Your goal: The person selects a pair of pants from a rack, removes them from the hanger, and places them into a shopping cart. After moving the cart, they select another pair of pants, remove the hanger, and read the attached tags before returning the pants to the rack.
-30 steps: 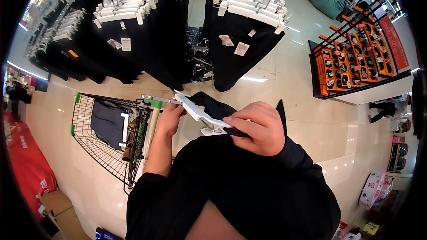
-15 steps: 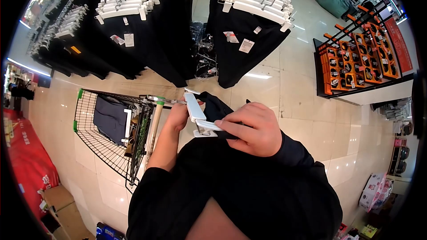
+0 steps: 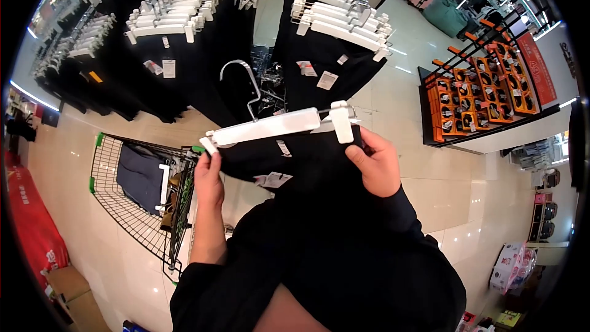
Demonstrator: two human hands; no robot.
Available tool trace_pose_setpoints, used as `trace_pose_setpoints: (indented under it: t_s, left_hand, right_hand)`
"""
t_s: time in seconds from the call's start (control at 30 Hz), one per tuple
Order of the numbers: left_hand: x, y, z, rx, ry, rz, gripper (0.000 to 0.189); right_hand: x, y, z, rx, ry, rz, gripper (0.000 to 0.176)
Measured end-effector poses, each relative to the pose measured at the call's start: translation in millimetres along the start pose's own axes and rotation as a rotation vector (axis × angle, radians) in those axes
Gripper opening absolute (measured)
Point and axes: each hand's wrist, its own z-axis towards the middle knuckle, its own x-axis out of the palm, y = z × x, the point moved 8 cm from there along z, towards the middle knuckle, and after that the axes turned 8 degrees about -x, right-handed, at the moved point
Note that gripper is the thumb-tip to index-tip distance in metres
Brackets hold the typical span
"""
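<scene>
In front of my chest hangs a pair of black trousers (image 3: 313, 150), clipped at the waist to a white hanger (image 3: 270, 127) whose metal hook points up. My left hand (image 3: 209, 183) is closed on the left corner of the waistband, just under the hanger's left clip. With thumb and fingers, my right hand (image 3: 378, 166) pinches the right corner beside the right clip (image 3: 342, 124). A paper tag (image 3: 275, 179) dangles from the front. The lower part of the trousers merges with my black clothing.
A wire shopping cart (image 3: 126, 214) at left holds a folded dark garment (image 3: 142, 177) and a white hanger. Racks of black trousers (image 3: 196, 64) on white hangers stand ahead. To the right is a display of orange boxes (image 3: 464, 101). Cardboard boxes (image 3: 74, 298) sit at lower left.
The hanger has turned from end-on to broadside and its hook has come into view. My hands have spread apart to the two ends of the waistband.
</scene>
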Motion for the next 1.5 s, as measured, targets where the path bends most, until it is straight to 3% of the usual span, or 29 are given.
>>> trace_pose_setpoints:
  t_s: [0.07, 0.2, 0.63, 1.0, 1.2, 1.37, 1.5]
  left_hand:
    - [3, -16, -9, 0.041, 0.060, -0.095, 0.034]
    - [26, -50, -29, 0.066, 0.096, -0.223, 0.034]
    - [14, -60, -31, 0.035, 0.063, -0.080, 0.030]
    - [42, -59, -43, 0.027, 0.012, -0.223, 0.027]
    - [44, -49, -43, -0.012, -0.030, -0.222, 0.025]
    - [41, -55, -43, -0.033, -0.041, -0.213, 0.025]
    - [48, -60, -45, -0.043, -0.067, -0.224, 0.022]
  right_hand:
    - [-3, -13, 1, 0.057, -0.047, 0.189, 0.032]
    - [-4, -17, -1, 0.057, -0.049, 0.247, 0.037]
    - [-6, -24, -11, 0.077, 0.020, 0.241, 0.032]
    - [-3, -23, -11, -0.019, -0.321, 0.560, 0.034]
    - [-15, -57, -19, 0.005, -0.565, 0.601, 0.031]
    - [-14, -67, -14, 0.104, -0.369, 0.552, 0.027]
    - [-10, -75, -12, 0.134, -0.335, 0.532, 0.025]
